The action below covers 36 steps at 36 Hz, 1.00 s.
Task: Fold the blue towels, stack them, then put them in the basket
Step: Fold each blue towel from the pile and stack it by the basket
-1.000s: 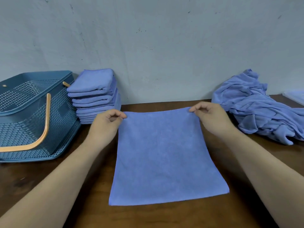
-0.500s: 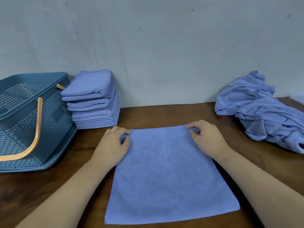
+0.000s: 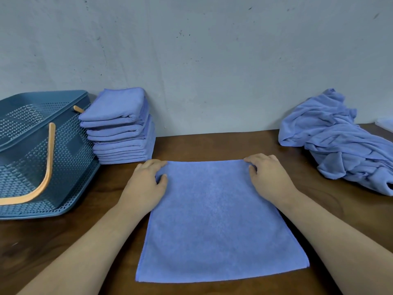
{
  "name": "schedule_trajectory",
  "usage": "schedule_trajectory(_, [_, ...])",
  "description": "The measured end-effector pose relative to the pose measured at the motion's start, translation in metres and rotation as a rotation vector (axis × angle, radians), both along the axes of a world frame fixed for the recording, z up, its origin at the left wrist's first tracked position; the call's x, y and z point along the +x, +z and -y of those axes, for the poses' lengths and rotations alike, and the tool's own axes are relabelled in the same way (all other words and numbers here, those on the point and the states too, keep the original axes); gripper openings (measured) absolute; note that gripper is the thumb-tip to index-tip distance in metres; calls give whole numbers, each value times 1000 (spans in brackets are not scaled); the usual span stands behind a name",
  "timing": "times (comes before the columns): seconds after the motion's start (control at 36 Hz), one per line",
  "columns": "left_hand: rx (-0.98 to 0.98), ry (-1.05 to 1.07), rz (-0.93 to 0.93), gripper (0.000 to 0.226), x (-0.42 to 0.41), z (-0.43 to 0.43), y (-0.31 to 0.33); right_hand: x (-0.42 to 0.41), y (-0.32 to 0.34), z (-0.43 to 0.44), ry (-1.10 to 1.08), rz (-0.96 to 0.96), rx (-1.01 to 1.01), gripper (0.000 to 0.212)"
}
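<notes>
Your left hand (image 3: 146,184) and right hand (image 3: 270,177) pinch far corners of the towel (image 3: 217,226), fingers curled. Just left of your fingers: stack (image 3: 121,128), then basket (image 3: 70,150); pile (image 3: 340,141) well right.

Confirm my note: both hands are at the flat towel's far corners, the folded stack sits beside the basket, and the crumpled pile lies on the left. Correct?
One error: in the head view the crumpled pile lies on the right, not the left. The rest holds.
</notes>
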State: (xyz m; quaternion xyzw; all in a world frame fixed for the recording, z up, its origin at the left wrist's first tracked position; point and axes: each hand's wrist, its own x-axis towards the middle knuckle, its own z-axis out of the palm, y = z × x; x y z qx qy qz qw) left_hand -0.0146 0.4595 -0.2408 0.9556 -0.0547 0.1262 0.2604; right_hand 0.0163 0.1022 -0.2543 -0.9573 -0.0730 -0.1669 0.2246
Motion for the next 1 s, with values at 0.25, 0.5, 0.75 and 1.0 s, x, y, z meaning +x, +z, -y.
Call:
schedule_trajectory(0.25, [137,30,-77,51,0,3,1,-6,7,-2,-53,1,-137,37])
schedule_trajectory(0.5, [189,-334,-71,31,-17,25,23,-40,37,-51,503,-187,-265,43])
schedule_trajectory(0.75, [381,-353,-244,74,-26,37,11,-44,24,-55,462,-345,-358,60])
schedule_trajectory(1.0, [409,-296,-313,89,-24,40,13,-30,31,-40,305,-424,-316,85])
